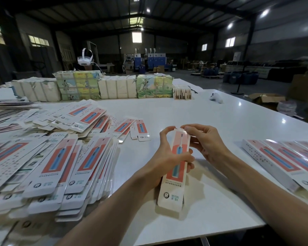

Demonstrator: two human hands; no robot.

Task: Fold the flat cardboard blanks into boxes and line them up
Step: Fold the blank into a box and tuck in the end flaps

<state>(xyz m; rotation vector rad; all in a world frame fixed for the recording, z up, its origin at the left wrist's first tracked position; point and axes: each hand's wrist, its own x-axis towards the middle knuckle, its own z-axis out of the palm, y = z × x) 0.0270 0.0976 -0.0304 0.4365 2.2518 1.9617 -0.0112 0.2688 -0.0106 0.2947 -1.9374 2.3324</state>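
At the left of the frame we see the big pile of flat blanks (60,166), spread in loose stacks over the white table (185,107). In the lower centre, the left hand (167,157) grips the half-formed box (178,174) around its middle, with the fingers curled over the printed face. The box is held tilted above the table, and we cannot tell whether its near end is already closed. Just to the right, the right hand (208,144) pinches the small flap at the far end of the box, with thumb and fingers closed on it.

We judge that the step in hand is to close this far end. To do it well, we should hold the body square with the left hand and not squeeze it flat. Then we push the tongue fully inside until its edge sits flush.

At the right edge of the frame lies the row of finished boxes (281,160), side by side. The new one probably belongs beside the leftmost, parallel to the others.
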